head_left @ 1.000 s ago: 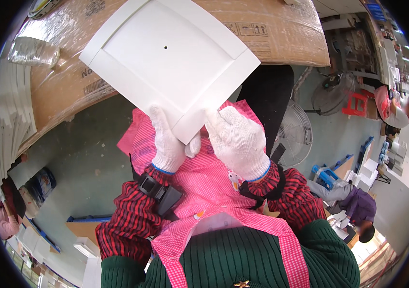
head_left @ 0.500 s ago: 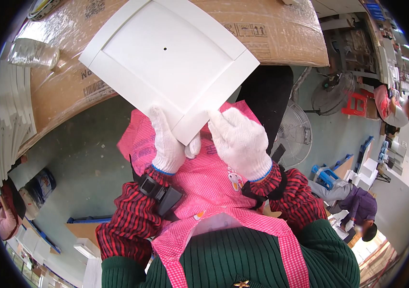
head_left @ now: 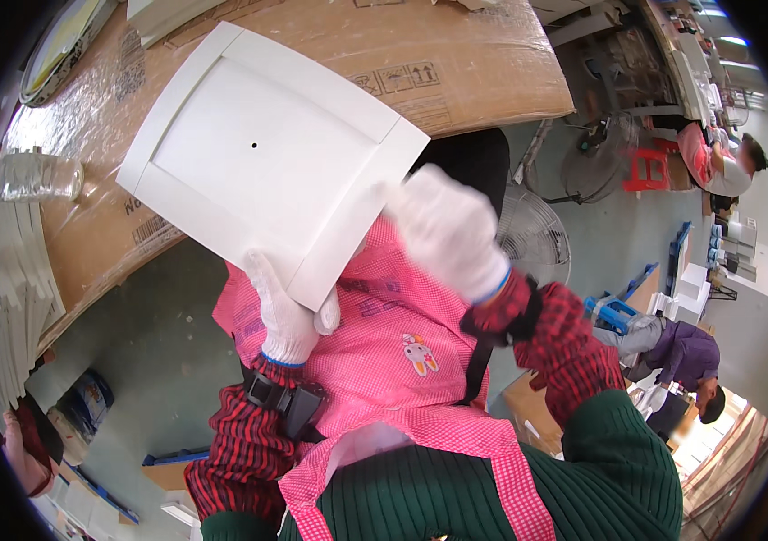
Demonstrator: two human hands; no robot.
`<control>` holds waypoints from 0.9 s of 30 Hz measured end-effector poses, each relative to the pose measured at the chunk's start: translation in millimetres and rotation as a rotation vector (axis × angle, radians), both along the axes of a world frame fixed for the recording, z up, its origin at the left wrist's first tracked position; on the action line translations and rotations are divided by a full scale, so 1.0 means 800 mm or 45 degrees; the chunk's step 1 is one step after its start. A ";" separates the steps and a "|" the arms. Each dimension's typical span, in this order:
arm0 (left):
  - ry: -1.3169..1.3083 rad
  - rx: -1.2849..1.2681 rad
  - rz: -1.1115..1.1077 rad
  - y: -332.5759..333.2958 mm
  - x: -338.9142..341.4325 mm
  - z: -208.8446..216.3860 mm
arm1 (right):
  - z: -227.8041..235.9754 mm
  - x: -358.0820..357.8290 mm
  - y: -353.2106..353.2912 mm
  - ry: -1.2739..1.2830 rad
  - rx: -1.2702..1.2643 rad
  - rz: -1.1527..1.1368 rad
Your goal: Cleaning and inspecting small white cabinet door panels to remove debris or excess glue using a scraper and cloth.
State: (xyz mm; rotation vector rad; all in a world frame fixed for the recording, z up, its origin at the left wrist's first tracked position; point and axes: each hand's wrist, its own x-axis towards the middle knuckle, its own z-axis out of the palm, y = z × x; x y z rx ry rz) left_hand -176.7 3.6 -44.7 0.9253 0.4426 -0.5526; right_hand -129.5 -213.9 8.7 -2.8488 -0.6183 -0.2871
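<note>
A white framed panel (head_left: 253, 171) with a sunken middle and a small dark hole lies tilted across the near edge of a cardboard-covered worktop. My gloved left hand (head_left: 287, 314) grips its near corner, thumb on top and fingers curled underneath. At the panel's right edge is my gloved right hand (head_left: 449, 230), its fingers bunched together and somewhat blurred. Whatever those fingers may hold is hidden.
Brown cardboard (head_left: 483, 68) covers the worktop. A clear plastic jar (head_left: 37, 178) stands at its left, beside stacked white boards (head_left: 10, 270). Floor fans (head_left: 535, 236), a red stool (head_left: 647, 169) and a co-worker in purple (head_left: 683, 350) are to the right.
The panel has shifted left and down in view, along with my left hand. My right hand has moved up along the panel's right edge, and its forearm has swung outward.
</note>
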 end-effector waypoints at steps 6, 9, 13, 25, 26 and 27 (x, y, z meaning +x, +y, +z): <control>-0.035 0.102 0.039 -0.002 0.008 0.013 | -0.012 0.041 -0.040 -0.142 -0.017 -0.208; -0.005 0.135 0.063 -0.001 0.000 0.007 | -0.002 -0.015 0.032 -0.013 0.338 0.252; -0.085 0.060 -0.057 0.000 0.007 0.010 | -0.006 0.012 0.001 -0.033 0.011 -0.087; -0.035 0.332 0.009 0.001 0.003 0.012 | -0.014 0.033 -0.024 0.005 0.131 -0.214; -0.039 0.332 -0.001 -0.002 0.003 0.014 | -0.008 0.058 -0.042 -0.052 0.036 -0.366; -0.039 0.308 0.026 -0.005 0.002 0.016 | -0.022 0.073 -0.066 -0.084 0.303 -0.411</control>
